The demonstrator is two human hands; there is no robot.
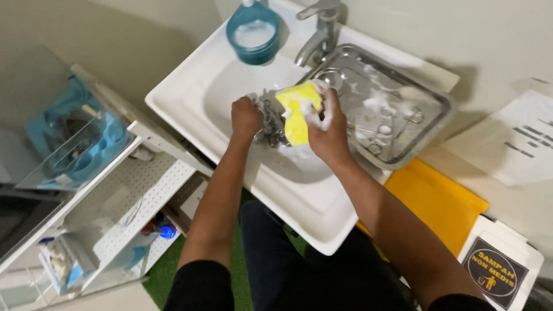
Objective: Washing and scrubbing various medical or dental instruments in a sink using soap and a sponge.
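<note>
Near edge: person's dark trousers over a patch of green floor mat (236, 270), both forearms reaching up into frame, dark sleeves at the bottom.

Left of the legs: white perforated shelf unit (138, 201) with small supplies I can't make out, a clear cover above it and a blue bundle (78, 141) under that cover.

Right of the legs: yellow bin lid (438, 201), then a white bin lid (507, 265) carrying a black diamond label with yellow print.

Mid: white sink (190, 106), basin holding suds. Both hands work over the basin.
- Left hand (246, 117): grip closed in a fist around a cluster of metal instruments (269, 124). They look like scissor-type or clamp tools, soapy; exact count not readable.
- Right hand (328, 126): grip pinching a yellow sponge (296, 112), fingers folded over its top edge, foam on the knuckles. Sponge is pressed against the instruments, right beside the left fist.

Just past the right hand: steel tray (438, 101) resting on the sink's right side, more ring-handled instruments lying in it with foam blobs.

Far: chrome tap (319, 34) at the sink's back edge, spout over the basin. Left of it a teal bowl (253, 34) with white foamy contents. Far right, printed paper sheets (512, 141) on the beige surface.
</note>
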